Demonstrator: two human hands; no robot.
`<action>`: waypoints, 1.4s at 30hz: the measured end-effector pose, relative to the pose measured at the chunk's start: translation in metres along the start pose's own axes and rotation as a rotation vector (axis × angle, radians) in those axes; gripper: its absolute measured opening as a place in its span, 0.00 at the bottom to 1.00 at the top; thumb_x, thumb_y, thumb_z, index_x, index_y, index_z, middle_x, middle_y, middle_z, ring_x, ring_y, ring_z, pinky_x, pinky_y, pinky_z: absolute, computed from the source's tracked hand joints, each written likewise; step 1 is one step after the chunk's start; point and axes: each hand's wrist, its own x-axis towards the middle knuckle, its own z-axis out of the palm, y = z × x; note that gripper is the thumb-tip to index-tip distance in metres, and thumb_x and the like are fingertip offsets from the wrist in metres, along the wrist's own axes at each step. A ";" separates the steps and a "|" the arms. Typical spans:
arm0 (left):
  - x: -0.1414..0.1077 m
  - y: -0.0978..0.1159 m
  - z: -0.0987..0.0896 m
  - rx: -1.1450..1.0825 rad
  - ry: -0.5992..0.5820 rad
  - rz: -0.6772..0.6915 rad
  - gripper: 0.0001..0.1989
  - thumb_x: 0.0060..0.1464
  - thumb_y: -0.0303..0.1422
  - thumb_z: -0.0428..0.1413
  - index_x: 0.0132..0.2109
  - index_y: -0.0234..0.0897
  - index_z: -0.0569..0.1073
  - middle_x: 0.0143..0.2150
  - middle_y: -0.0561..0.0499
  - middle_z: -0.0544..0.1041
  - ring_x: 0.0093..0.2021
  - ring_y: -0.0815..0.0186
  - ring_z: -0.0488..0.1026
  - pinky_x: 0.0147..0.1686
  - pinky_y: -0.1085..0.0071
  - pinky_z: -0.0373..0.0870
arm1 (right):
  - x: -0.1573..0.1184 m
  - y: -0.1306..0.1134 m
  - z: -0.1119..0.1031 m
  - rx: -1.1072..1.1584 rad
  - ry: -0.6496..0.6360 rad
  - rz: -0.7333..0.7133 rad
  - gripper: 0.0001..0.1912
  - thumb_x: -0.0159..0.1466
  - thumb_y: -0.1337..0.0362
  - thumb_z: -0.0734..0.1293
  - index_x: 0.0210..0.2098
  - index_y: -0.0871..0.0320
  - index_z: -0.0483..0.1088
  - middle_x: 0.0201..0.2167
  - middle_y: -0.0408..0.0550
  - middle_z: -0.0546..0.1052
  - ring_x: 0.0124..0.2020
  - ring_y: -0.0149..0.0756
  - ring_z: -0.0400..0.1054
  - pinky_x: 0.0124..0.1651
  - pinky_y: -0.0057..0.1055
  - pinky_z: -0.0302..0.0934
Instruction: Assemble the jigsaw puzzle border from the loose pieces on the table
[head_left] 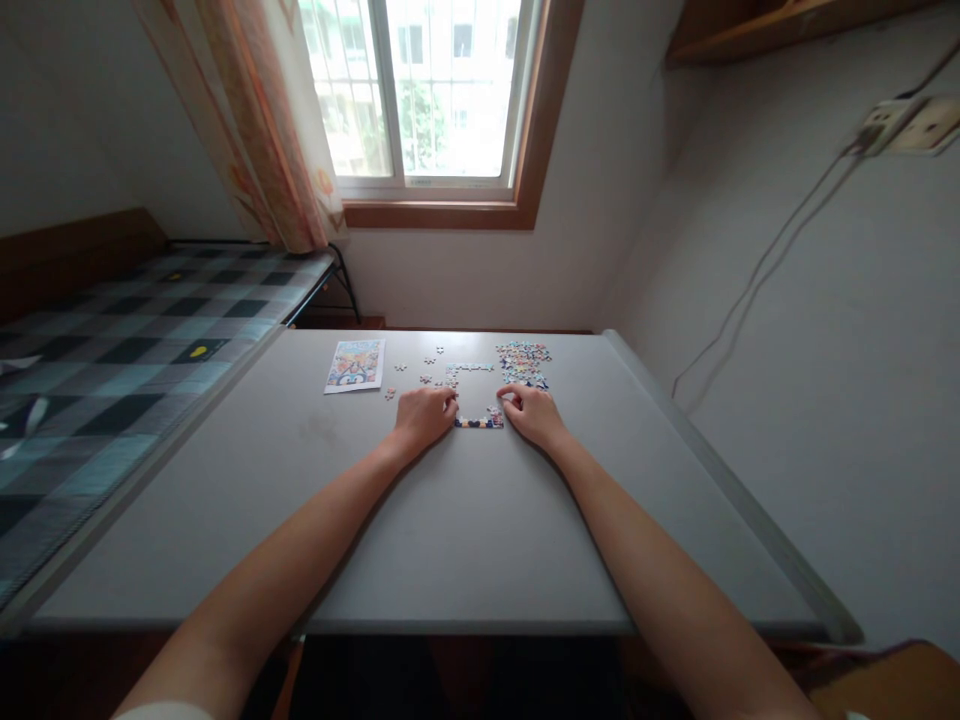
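Pressing should be done softly — the puzzle strip [475, 424] is set on the table [465, 540], between the curled left hand [424, 412] and the loosely bent right hand [534, 412]. Whether anything is pinched cannot be told. The strip should be held flat.

Heaped puzzle pieces [525, 353] too tiny for clear detail, bed [150, 330] and shelf [787, 37] partly out of view

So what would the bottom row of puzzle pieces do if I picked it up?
The bottom row might bend or come apart, being a narrow strip of pieces. It's probably light, since it looks thin beside the right hand. Pushed, it would likely slide rather than roll, because it lies flat on the smooth-looking table.
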 end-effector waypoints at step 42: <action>0.002 -0.005 0.002 -0.075 0.035 -0.080 0.15 0.58 0.36 0.47 0.45 0.51 0.78 0.38 0.50 0.80 0.39 0.59 0.76 0.38 0.68 0.68 | 0.000 0.000 0.000 -0.003 -0.003 -0.007 0.13 0.58 0.66 0.61 0.39 0.53 0.75 0.25 0.41 0.75 0.29 0.32 0.66 0.42 0.29 0.54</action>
